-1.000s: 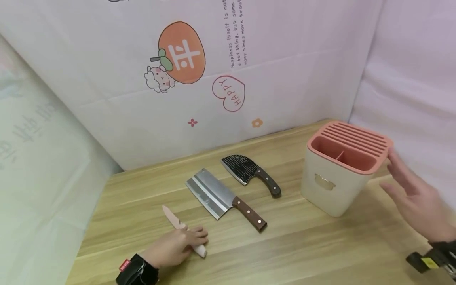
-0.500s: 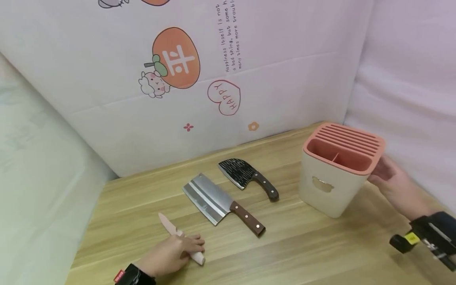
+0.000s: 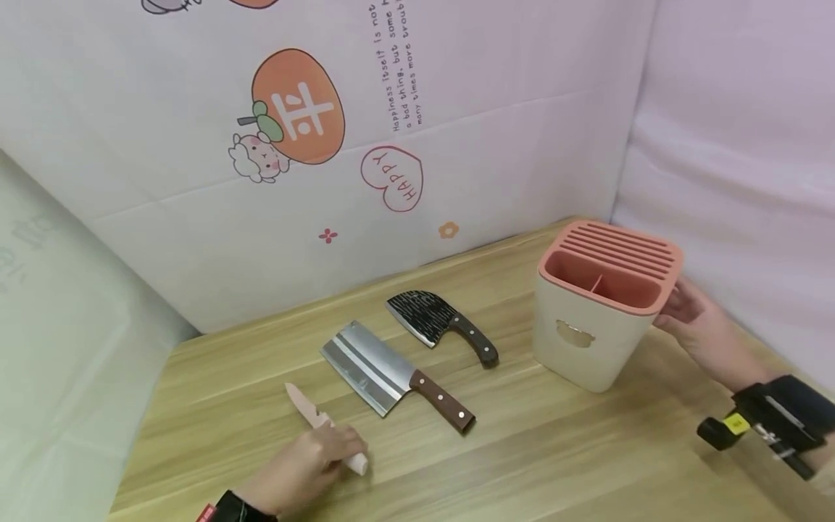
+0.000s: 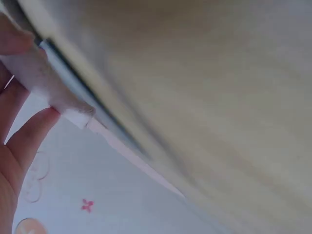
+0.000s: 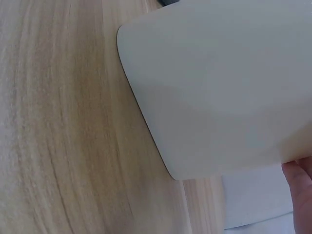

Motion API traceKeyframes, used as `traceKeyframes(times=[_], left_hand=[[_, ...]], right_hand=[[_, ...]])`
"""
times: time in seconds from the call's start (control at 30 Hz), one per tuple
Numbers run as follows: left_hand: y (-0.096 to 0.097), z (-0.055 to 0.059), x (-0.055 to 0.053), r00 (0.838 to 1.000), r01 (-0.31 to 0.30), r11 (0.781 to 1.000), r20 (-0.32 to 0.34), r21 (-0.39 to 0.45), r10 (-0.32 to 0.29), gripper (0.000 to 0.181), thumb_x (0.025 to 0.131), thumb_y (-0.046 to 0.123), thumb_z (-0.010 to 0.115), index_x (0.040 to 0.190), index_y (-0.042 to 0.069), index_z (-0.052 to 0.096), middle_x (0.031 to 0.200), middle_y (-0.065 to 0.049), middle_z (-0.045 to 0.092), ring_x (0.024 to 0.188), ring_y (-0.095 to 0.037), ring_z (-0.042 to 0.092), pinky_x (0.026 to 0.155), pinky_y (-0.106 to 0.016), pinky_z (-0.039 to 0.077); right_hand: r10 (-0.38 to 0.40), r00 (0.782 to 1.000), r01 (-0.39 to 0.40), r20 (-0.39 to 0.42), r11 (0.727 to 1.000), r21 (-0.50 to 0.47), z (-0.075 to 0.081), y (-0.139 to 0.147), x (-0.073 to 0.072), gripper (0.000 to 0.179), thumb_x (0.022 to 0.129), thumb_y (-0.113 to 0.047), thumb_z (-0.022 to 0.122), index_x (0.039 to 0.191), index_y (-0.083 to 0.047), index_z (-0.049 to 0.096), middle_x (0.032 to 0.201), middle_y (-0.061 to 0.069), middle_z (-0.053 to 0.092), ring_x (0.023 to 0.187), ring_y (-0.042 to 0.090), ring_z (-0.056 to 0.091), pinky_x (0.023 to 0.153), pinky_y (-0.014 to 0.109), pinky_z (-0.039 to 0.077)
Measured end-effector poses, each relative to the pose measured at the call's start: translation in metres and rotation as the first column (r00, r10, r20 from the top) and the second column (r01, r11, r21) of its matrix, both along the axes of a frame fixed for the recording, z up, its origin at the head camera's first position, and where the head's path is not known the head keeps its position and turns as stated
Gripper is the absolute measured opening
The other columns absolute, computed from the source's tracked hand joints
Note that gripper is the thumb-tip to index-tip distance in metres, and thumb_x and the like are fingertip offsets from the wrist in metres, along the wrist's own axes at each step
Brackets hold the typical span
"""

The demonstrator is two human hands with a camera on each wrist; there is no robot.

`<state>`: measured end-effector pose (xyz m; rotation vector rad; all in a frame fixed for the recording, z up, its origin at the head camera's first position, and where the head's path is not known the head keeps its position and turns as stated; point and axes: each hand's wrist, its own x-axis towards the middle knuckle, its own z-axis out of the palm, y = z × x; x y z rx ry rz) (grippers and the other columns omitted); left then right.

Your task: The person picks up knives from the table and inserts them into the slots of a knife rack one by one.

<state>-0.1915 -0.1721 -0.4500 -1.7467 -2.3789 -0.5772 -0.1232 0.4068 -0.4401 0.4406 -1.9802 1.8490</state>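
At the front left of the table, my left hand (image 3: 313, 460) grips the pale handle of a small paring knife (image 3: 303, 406). Its pinkish blade points away to the back left, and in the left wrist view thumb and fingers pinch the handle (image 4: 46, 87). On the right, my right hand (image 3: 701, 330) touches the right side of a cream knife block (image 3: 577, 355) with a coral slotted top. The block stands upright, and part of that hand's fingers is hidden behind it. In the right wrist view a finger (image 5: 298, 183) meets the block's cream wall (image 5: 209, 97).
Between the hands lie a steel cleaver (image 3: 368, 366) with a brown handle and a black-patterned chopping knife (image 3: 424, 315). Printed white cloth (image 3: 457, 181) rises behind the wooden table (image 3: 496, 464), with more cloth at both sides. Two compartments open in front of the block's slots.
My right hand has come in from the right onto the knife block's side. The left hand's fingers, earlier spread over the paring knife's handle, now curl round it. The head view has shifted slightly.
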Motion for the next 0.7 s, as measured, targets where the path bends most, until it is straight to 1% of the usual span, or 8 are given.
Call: traceKeyframes(times=[0.13, 0.23, 0.37, 0.43, 0.5, 0.53, 0.6, 0.7], left_hand=[[0.008, 0.021, -0.002, 0.994, 0.029, 0.995, -0.11, 0.093, -0.018, 0.044, 0.067, -0.009, 0.074, 0.108, 0.007, 0.07, 0.106, -0.003, 0.07, 0.098, -0.016, 0.065, 0.087, -0.029, 0.054], [0.017, 0.039, -0.003, 0.985, 0.039, 0.989, -0.172, 0.142, -0.014, 0.05, 0.063, -0.014, 0.068, 0.11, 0.004, 0.069, 0.107, -0.007, 0.071, 0.099, -0.017, 0.065, 0.085, -0.031, 0.055], [0.031, 0.065, -0.003, 0.98, 0.064, 0.972, -0.198, 0.226, -0.018, 0.051, 0.065, -0.015, 0.065, 0.113, 0.0, 0.067, 0.106, -0.01, 0.071, 0.097, -0.019, 0.066, 0.079, -0.025, 0.056], [0.04, 0.079, -0.004, 0.977, 0.067, 0.958, -0.212, 0.28, -0.006, 0.051, 0.065, -0.014, 0.067, 0.114, -0.002, 0.066, 0.104, -0.012, 0.071, 0.093, -0.02, 0.067, 0.076, -0.022, 0.056], [0.05, 0.095, -0.006, 0.978, 0.059, 0.943, -0.207, 0.326, 0.01, 0.052, 0.066, -0.013, 0.068, 0.117, -0.002, 0.065, 0.105, -0.013, 0.071, 0.094, -0.021, 0.067, 0.078, -0.023, 0.056], [0.057, 0.103, -0.006, 0.98, 0.059, 0.934, -0.2, 0.354, 0.013, 0.053, 0.067, -0.013, 0.07, 0.118, -0.002, 0.064, 0.107, -0.014, 0.07, 0.095, -0.022, 0.067, 0.079, -0.024, 0.056], [0.071, 0.119, -0.009, 0.985, 0.079, 0.901, -0.175, 0.426, -0.004, 0.055, 0.067, -0.013, 0.072, 0.121, -0.003, 0.063, 0.11, -0.017, 0.069, 0.098, -0.025, 0.066, 0.082, -0.027, 0.056], [0.096, 0.144, -0.012, 0.989, 0.121, 0.832, -0.141, 0.541, -0.052, 0.052, 0.071, -0.012, 0.072, 0.122, -0.006, 0.061, 0.112, -0.02, 0.067, 0.102, -0.026, 0.065, 0.085, -0.029, 0.055]], right_hand=[[-0.021, 1.0, 0.021, 0.0, 0.999, 0.038, 0.005, -0.002, -0.001, 0.069, 0.092, 0.02, 0.046, 0.152, -0.005, 0.023, 0.132, -0.008, 0.055, 0.115, 0.002, 0.053, 0.085, 0.011, 0.048], [-0.01, 1.0, 0.011, -0.01, 0.999, 0.036, 0.007, -0.003, 0.0, 0.069, 0.091, 0.022, 0.044, 0.152, -0.004, 0.023, 0.132, -0.007, 0.055, 0.115, 0.002, 0.053, 0.085, 0.01, 0.048], [-0.002, 1.0, 0.002, -0.006, 0.999, 0.034, 0.009, -0.003, 0.002, 0.071, 0.09, 0.024, 0.042, 0.152, -0.004, 0.022, 0.133, -0.006, 0.054, 0.116, 0.002, 0.052, 0.086, 0.01, 0.048], [-0.005, 1.0, 0.004, 0.003, 0.999, 0.034, 0.009, -0.004, 0.004, 0.071, 0.09, 0.024, 0.042, 0.152, -0.005, 0.022, 0.134, -0.005, 0.053, 0.116, 0.003, 0.052, 0.086, 0.011, 0.048], [-0.007, 1.0, 0.007, 0.01, 0.999, 0.033, 0.008, -0.004, 0.006, 0.071, 0.09, 0.023, 0.043, 0.152, -0.005, 0.022, 0.134, -0.005, 0.053, 0.116, 0.003, 0.052, 0.086, 0.011, 0.048], [-0.012, 1.0, 0.012, 0.012, 0.999, 0.036, 0.007, -0.004, 0.007, 0.071, 0.091, 0.023, 0.043, 0.152, -0.005, 0.021, 0.134, -0.005, 0.053, 0.116, 0.003, 0.052, 0.086, 0.01, 0.047], [-0.02, 1.0, 0.019, 0.018, 0.999, 0.037, 0.005, -0.005, 0.008, 0.071, 0.091, 0.023, 0.043, 0.152, -0.006, 0.021, 0.134, -0.005, 0.053, 0.115, 0.002, 0.052, 0.086, 0.01, 0.047], [-0.025, 0.999, 0.024, 0.028, 0.999, 0.041, 0.003, -0.007, 0.009, 0.072, 0.091, 0.022, 0.043, 0.153, -0.007, 0.02, 0.134, -0.007, 0.053, 0.115, 0.001, 0.052, 0.085, 0.009, 0.047]])
